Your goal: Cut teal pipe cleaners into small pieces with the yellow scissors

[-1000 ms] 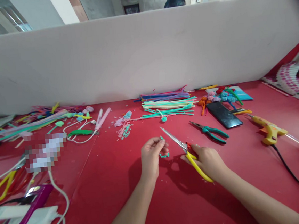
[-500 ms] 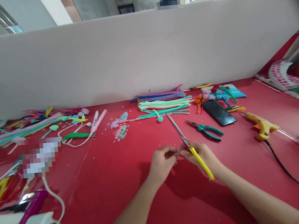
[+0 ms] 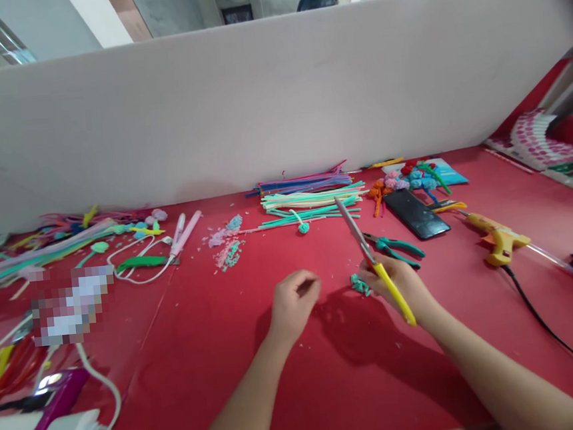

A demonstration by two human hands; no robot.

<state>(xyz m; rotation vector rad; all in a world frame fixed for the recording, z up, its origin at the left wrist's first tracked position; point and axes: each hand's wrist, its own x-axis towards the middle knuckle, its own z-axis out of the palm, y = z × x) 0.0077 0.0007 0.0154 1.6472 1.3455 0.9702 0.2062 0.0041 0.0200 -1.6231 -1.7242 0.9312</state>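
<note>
My right hand is closed around a pair of scissors with yellow handles, their blades pointing up and away from me. Right by its fingertips is a small clump of teal fuzzy pieces; whether the fingers hold it or it lies on the table, I cannot tell. My left hand is apart from it, to the left, with thumb and fingers curled together over the red table. Anything inside that pinch is hidden. Beyond the hands, a teal ball on a pale stem lies before bundled pipe cleaners.
Teal-handled pliers, a black phone and a yellow glue gun lie to the right. Small cut bits and a pink hair straightener are on the left. A white partition stands behind.
My hands have parted: the left moved back to the left, the right slightly right with the scissors. The teal clump now shows by my right fingertips.
</note>
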